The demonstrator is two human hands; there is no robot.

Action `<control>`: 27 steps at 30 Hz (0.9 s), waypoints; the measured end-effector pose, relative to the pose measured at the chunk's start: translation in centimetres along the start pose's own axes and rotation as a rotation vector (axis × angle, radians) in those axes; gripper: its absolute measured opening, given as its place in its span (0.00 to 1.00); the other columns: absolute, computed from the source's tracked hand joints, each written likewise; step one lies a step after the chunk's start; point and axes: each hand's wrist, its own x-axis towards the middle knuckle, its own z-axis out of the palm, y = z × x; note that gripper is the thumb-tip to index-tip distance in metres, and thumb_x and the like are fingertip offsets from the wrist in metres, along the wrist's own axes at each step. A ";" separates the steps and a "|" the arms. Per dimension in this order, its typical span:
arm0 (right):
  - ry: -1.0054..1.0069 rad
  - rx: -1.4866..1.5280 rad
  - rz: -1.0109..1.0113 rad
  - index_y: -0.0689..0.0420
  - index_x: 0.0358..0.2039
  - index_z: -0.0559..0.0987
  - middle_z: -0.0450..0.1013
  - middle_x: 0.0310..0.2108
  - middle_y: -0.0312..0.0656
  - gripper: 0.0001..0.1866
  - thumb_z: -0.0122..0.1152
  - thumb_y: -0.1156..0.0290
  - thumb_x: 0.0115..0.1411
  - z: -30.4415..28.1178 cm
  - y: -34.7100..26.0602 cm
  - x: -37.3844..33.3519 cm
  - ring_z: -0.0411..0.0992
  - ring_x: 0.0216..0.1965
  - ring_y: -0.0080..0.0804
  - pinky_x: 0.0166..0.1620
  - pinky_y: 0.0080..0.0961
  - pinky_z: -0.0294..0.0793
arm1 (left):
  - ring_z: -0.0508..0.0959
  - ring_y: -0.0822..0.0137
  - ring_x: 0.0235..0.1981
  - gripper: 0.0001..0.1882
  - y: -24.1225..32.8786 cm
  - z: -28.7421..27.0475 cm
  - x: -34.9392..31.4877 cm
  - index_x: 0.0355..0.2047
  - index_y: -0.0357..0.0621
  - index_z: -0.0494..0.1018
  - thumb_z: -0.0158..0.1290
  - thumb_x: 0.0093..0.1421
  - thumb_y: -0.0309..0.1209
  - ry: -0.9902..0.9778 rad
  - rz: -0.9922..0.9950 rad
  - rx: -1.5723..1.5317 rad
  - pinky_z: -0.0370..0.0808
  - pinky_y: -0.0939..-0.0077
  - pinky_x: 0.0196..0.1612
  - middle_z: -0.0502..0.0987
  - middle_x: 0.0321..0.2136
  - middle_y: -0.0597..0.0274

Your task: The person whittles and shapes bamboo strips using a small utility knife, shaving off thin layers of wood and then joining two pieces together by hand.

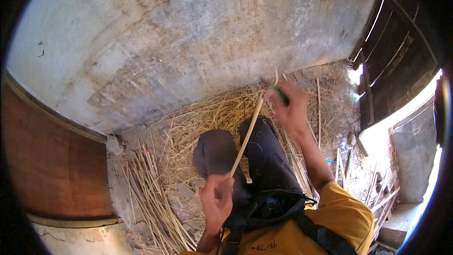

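A long pale stick (247,138), bamboo or rattan by its look, slants away from me above my knees. My left hand (217,199) is closed around its near end. At the far end my right hand (290,106), somewhat blurred, grips a tool with a green handle (281,95), probably a knife; the blade cannot be made out clearly. A thin pale sliver (276,75) rises from the stick's far tip, beside the tool.
Shavings (222,113) cover the floor around my dark-trousered legs (264,148). Long pale sticks (153,189) lie in a bundle to the left. Ahead stands a stained wall (198,42); a brown wooden panel (56,160) is at left, a dark door (396,52) at right.
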 end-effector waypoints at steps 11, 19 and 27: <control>-0.264 -0.200 0.429 0.46 0.56 0.71 0.77 0.27 0.50 0.19 0.62 0.64 0.65 -1.4 5.3 1.1 0.77 0.32 0.54 0.33 0.42 0.70 | 0.63 0.85 0.17 0.07 -1.4 -1.2 0.2 0.45 0.39 0.72 0.52 0.72 0.30 0.016 -0.172 -0.208 0.58 0.87 0.20 0.73 0.22 0.67; -0.152 -0.170 0.310 0.49 0.55 0.74 0.77 0.33 0.46 0.18 0.63 0.65 0.65 -2.4 4.2 1.0 0.77 0.35 0.45 0.38 0.37 0.72 | 0.65 0.83 0.16 0.09 -0.3 -1.4 0.7 0.47 0.37 0.72 0.47 0.74 0.29 -0.100 -0.244 -0.355 0.60 0.86 0.17 0.74 0.23 0.63; -0.369 0.592 0.408 0.58 0.56 0.76 0.80 0.39 0.34 0.21 0.67 0.65 0.66 -1.0 -2.4 -0.6 0.75 0.44 0.21 0.48 0.26 0.75 | 0.65 0.83 0.15 0.09 0.8 -0.3 1.6 0.48 0.37 0.72 0.46 0.75 0.29 -0.229 -0.227 -0.383 0.61 0.87 0.18 0.76 0.24 0.61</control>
